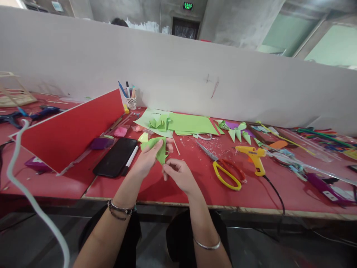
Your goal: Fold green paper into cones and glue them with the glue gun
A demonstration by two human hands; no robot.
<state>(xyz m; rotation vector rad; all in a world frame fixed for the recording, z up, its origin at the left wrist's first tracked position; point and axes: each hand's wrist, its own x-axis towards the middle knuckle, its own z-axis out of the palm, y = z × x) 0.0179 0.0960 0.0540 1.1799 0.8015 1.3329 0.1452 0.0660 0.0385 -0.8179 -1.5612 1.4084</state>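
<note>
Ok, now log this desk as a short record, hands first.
left hand: holds folded green paper
right hand: at the paper's lower corner; grip unclear
left hand's side: black phone, white marker, red board
right hand's side: scissors, yellow glue gun
toward the wall: green sheets, pen cup
surface: red tabletop, scattered scraps
</note>
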